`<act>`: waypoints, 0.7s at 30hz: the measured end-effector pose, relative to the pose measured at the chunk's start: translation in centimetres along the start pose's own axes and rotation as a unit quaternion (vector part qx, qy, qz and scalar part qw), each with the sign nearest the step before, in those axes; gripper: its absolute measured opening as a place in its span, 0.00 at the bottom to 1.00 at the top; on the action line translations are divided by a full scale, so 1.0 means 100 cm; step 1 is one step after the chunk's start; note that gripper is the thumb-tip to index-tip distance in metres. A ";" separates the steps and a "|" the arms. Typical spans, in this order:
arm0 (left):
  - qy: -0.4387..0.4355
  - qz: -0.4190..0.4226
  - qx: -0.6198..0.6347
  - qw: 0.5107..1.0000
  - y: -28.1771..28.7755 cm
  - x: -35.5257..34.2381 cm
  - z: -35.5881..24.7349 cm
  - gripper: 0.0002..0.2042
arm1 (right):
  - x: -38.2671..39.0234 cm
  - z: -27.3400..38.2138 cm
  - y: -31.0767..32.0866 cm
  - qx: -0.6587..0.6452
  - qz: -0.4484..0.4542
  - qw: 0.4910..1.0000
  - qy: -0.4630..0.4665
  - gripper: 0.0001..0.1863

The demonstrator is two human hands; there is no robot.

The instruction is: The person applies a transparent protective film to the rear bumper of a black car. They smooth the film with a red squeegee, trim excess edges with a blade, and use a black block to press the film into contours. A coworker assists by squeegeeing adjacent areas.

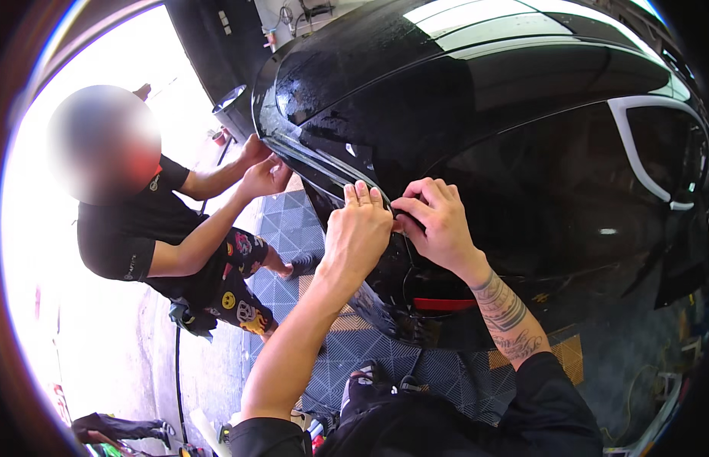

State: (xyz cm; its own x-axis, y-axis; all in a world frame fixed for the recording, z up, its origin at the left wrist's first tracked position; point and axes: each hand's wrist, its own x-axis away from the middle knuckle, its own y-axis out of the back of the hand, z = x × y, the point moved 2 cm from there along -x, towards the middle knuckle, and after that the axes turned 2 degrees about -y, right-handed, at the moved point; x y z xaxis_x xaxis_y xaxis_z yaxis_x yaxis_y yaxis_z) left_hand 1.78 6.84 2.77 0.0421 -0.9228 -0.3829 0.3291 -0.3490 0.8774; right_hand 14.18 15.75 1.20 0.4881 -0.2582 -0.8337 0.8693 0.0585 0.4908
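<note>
A glossy black car fills the view ahead and to the right. My left hand lies against its corner, fingers stretched over the end of a pale, shiny strip along the car's edge. Close beside it, my right hand is bent at the same corner, thumb and fingers drawn together in a pinch. Whatever sits between those fingertips is too small to make out. Farther left, a co-worker's two hands touch the other end of the strip. Wet-looking streaks show on the panel above it.
The co-worker stands at the left in dark clothes. Grey and tan floor tiles lie below. A dark bin stands behind the car's far end. Low on the car is a red reflector; clothes and tools lie at the lower left.
</note>
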 end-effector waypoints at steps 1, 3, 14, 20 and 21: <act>0.002 -0.008 0.010 1.000 -0.004 0.002 0.001 0.30 | 0.004 0.003 -0.001 0.004 0.004 1.000 -0.001 0.13; 0.004 -0.042 0.028 0.999 -0.009 0.005 0.003 0.28 | 0.009 0.008 -0.006 0.016 0.010 1.000 -0.011 0.14; -0.040 -0.027 0.012 0.999 0.022 0.018 -0.006 0.24 | 0.024 0.043 -0.002 0.120 -0.057 0.986 -0.103 0.12; -0.071 -0.008 0.101 0.992 0.050 0.023 0.004 0.25 | 0.023 0.065 0.012 0.200 -0.074 0.967 -0.137 0.09; -0.054 0.017 0.102 0.993 0.048 0.027 0.008 0.24 | 0.022 0.067 0.011 0.196 -0.065 0.970 -0.129 0.10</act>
State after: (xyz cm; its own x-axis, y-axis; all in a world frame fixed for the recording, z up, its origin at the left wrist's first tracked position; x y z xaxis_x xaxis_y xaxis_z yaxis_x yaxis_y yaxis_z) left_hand 2.76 2.57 6.22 -0.0545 -0.9432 -0.3278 0.1311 -0.3322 0.9341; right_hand 15.67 8.78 1.60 0.2972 -0.4738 -0.8290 0.8009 -0.3489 0.4866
